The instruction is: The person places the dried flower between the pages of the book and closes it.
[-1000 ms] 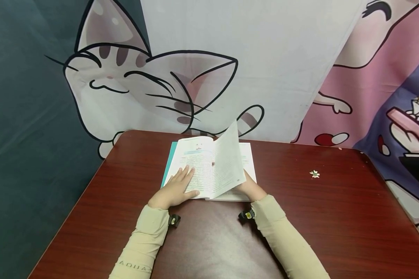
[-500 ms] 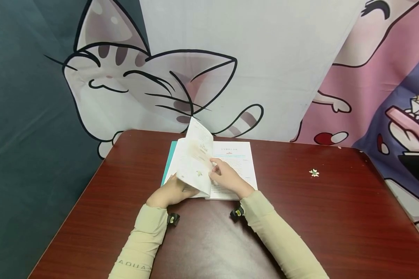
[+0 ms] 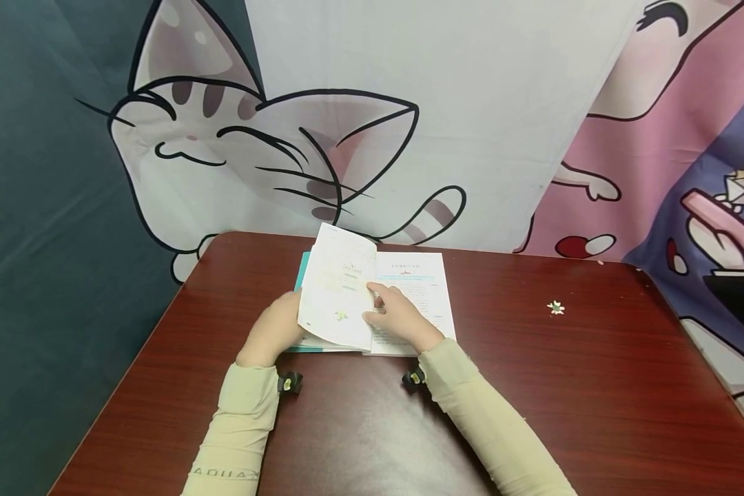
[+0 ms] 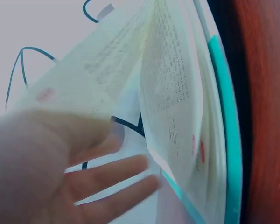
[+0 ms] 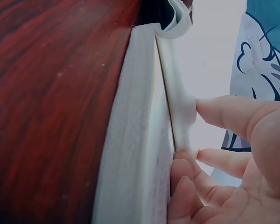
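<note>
A thick open book (image 3: 420, 275) with a teal cover (image 4: 228, 121) lies near the table's far edge. A page with a small green star drawing, the lifted page (image 3: 331, 265), stands partly raised over its left half. My left hand (image 3: 271, 329) is at the book's left side, its fingertips hidden behind that page; in the left wrist view its fingers are spread and relaxed beneath the printed sheet. My right hand (image 3: 404, 320) touches the page near the spine with thumb and index fingertip apart, the other fingers (image 5: 182, 196) loosely bent over the right-hand page.
The brown wooden table (image 3: 502, 413) spreads around the book. A small star-shaped piece (image 3: 555, 308) lies to the right. Behind the table hangs a cloth backdrop (image 3: 490, 124) with cartoon cats. Small black wrist cameras sit at both cuffs.
The page has swung from right to left over the spine and come lower. My right hand moved left to the spine; my left hand slid left from the page to the book's edge.
</note>
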A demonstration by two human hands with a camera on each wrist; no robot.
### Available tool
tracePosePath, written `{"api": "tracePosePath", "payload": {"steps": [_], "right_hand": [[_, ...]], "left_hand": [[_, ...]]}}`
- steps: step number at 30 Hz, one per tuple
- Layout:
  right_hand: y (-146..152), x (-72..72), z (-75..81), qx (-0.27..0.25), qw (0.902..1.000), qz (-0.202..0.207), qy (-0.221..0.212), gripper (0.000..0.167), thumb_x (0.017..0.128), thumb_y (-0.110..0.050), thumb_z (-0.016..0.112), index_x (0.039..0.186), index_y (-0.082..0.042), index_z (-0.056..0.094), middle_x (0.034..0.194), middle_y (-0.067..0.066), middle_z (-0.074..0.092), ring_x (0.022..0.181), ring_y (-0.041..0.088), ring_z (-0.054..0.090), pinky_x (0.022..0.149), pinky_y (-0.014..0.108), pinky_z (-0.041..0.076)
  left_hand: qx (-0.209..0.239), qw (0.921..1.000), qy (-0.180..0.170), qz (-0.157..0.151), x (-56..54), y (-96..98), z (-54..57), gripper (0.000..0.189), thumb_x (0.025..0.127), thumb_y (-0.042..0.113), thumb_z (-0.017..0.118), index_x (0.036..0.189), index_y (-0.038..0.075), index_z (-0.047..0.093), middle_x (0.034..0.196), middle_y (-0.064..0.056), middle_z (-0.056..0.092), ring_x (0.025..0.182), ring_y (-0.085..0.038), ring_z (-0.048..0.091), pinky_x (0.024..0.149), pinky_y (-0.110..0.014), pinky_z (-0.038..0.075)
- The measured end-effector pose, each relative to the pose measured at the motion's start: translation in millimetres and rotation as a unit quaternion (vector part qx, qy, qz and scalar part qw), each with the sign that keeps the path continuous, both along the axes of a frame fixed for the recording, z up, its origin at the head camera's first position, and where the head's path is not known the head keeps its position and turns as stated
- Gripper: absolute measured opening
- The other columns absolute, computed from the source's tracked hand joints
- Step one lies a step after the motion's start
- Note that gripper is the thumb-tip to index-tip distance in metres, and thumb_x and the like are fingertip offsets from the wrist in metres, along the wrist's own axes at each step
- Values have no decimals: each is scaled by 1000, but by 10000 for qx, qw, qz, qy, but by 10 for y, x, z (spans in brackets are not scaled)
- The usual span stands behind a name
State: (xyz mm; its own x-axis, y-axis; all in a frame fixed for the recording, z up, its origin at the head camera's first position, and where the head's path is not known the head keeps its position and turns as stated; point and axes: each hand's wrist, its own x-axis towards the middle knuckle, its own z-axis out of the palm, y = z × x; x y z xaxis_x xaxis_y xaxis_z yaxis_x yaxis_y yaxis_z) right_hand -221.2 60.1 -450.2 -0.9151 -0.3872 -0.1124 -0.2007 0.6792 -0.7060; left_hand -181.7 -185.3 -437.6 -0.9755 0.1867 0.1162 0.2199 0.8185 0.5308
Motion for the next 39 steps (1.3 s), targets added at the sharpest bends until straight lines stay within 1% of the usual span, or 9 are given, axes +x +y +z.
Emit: {"api": "tracePosePath", "payload": {"steps": [3, 5, 10, 14, 18, 22, 28, 31, 39], "right_hand": [[-19, -6, 15, 102, 9999, 23, 7, 70, 94, -21, 71, 156, -10, 39, 116, 13, 59, 99, 24, 57, 95, 41, 48], [-31, -11, 25, 145, 9998, 72, 69, 70, 94, -19, 71, 156, -8, 40, 112, 14, 59, 95, 23, 57, 91, 40, 48], [-55, -15, 32, 213, 9996, 149, 117, 70, 94, -18, 72, 156, -6, 40, 105, 11, 57, 87, 21, 53, 82, 36, 47], [-55, -16, 26, 195, 9997, 123, 112, 70, 94, -18, 72, 156, -6, 40, 104, 11, 56, 86, 20, 52, 81, 36, 47], [-51, -20, 12, 171, 9997, 110, 108, 70, 94, -18, 71, 156, -6, 40, 105, 12, 57, 87, 20, 54, 82, 37, 49], [-53, -21, 5, 170, 9997, 106, 101, 70, 95, -19, 71, 156, -7, 40, 108, 13, 58, 89, 20, 55, 83, 38, 50], [-50, -9, 4, 169, 9997, 143, 110, 70, 96, -19, 70, 157, -7, 38, 111, 14, 57, 86, 20, 56, 82, 38, 51], [-48, -3, 6, 195, 9996, 164, 122, 69, 97, -19, 69, 157, -7, 37, 111, 14, 57, 86, 19, 56, 82, 38, 51], [14, 6, 7, -30, 9997, 257, -6, 70, 95, -16, 70, 157, -8, 38, 112, 12, 57, 92, 20, 57, 88, 40, 51]], "left_hand": [[48, 9978, 439, 492, 5, -10, 63, 44, 106, 17, 49, 148, 2, 49, 135, -25, 60, 120, -41, 60, 96, -57, 50], [222, 9950, 721, 662, 12, 4, 101, 45, 107, 11, 44, 150, -1, 45, 139, -27, 56, 123, -44, 58, 97, -59, 49], [412, 9931, 1025, 385, 9, 90, 142, 44, 106, 9, 47, 148, 0, 48, 140, -24, 55, 127, -40, 56, 101, -55, 47], [146, 9969, 766, -115, -6, 173, 78, 52, 104, 12, 52, 153, -1, 41, 147, -24, 50, 135, -38, 50, 109, -54, 41], [-312, 9973, 428, -516, -6, 229, -21, 58, 101, 17, 57, 153, -3, 39, 153, -23, 44, 143, -37, 41, 115, -61, 30], [-578, 9959, -152, -679, 13, 254, -77, 61, 102, 29, 59, 153, 0, 42, 155, -24, 43, 145, -38, 38, 115, -67, 24], [-647, 9874, -1104, -934, 41, 272, -82, 72, 102, 39, 58, 158, 1, 32, 162, -28, 24, 150, -47, 22, 117, -62, 24], [-709, 9835, -1316, -1014, 48, 273, -90, 76, 103, 39, 58, 159, 0, 27, 164, -29, 18, 150, -49, 15, 119, -61, 21], [-717, 9805, -1454, -1107, 60, 282, -111, 78, 104, 39, 57, 160, 0, 21, 165, -29, 13, 151, -50, 10, 120, -61, 16]]}}
